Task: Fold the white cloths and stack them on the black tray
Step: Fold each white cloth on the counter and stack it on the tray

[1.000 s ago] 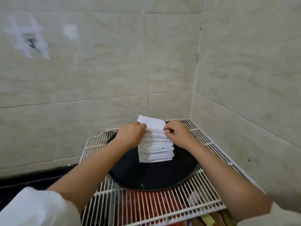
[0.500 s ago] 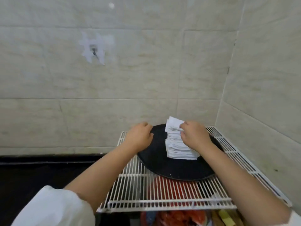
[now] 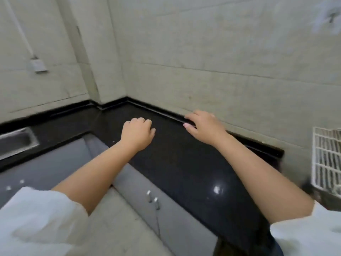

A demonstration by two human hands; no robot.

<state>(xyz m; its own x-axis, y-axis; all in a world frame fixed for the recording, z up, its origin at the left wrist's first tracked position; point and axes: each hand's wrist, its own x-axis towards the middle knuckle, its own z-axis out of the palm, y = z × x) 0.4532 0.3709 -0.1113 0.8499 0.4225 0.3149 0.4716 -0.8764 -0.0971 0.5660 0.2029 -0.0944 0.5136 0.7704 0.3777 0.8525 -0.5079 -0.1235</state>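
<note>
Nearest, our white sleeves (image 3: pixel 36 218) frame bare forearms over a glossy black counter (image 3: pixel 184 163); our left hand (image 3: pixel 137 133) and right hand (image 3: pixel 204 126) hover loosely curled, holding nothing, probably heading for another cloth; only the wire rack (image 3: pixel 326 157) shows, tray and cloths out of view

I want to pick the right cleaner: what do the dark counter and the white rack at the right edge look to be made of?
Counter: looks like polished black stone, perhaps granite, with fine speckles and a sharp light reflection. Rack: seemingly white-coated metal wire, a grid of thin bars; the coating type is unclear.
</note>
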